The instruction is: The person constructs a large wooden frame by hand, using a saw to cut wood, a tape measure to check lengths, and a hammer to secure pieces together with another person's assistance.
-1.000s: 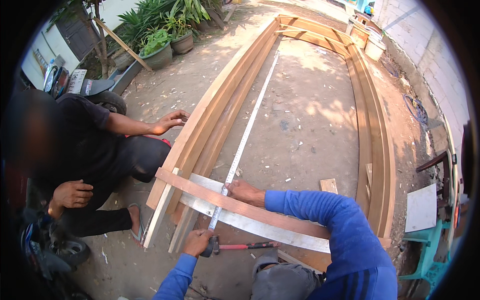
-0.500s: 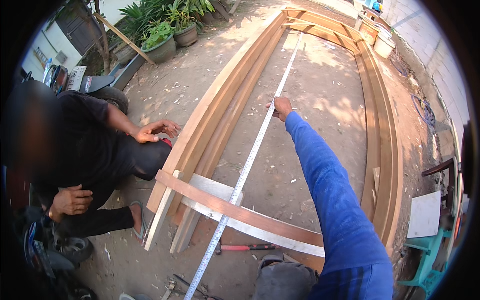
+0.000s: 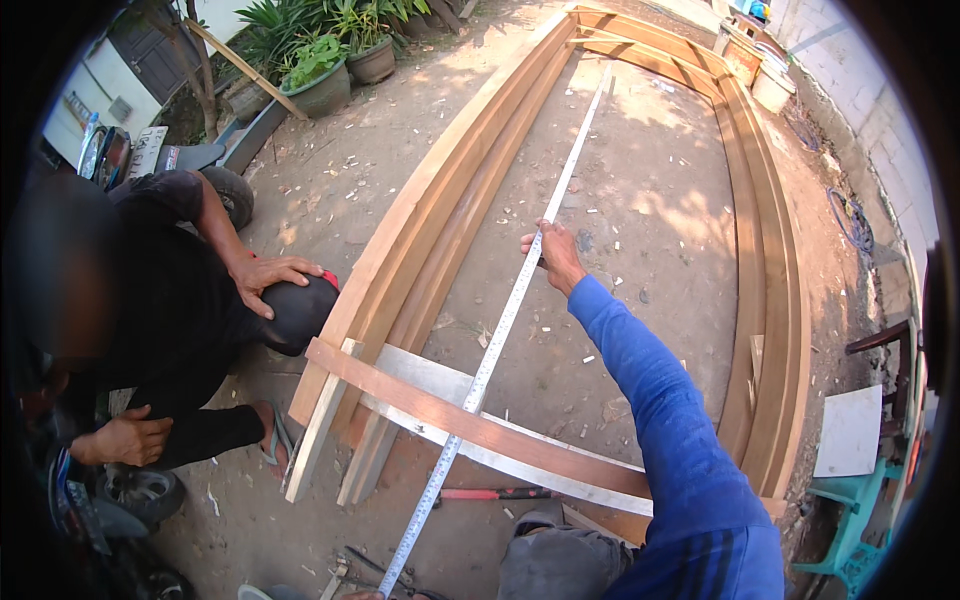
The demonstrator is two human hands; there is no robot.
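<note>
A long white tape measure blade (image 3: pixel 508 315) runs down the middle of a large wooden frame (image 3: pixel 420 225), crossing over its near crosspiece. My right hand (image 3: pixel 560 258), in a blue sleeve, is closed around the blade about halfway along, inside the frame. At the lower edge, beside the blade's near end, only a sliver of what looks like my left hand (image 3: pixel 362 596) shows; its fingers are hidden. Under the blade, a reddish-brown wooden strip (image 3: pixel 550 445) lies along a pale strip (image 3: pixel 575 485) at the frame's near end.
On the left crouches a person in dark clothes (image 3: pixel 150 310), one hand on a knee. A red-and-black-handled tool (image 3: pixel 495 493) lies near me. Potted plants (image 3: pixel 322 85) stand far left; buckets (image 3: pixel 770 85) stand far right. A turquoise plastic stool (image 3: pixel 850 530) is near right.
My right hand has come nearer along the tape measure. The other person's raised hand has dropped onto the knee. A bit of hand has appeared at the lower edge.
</note>
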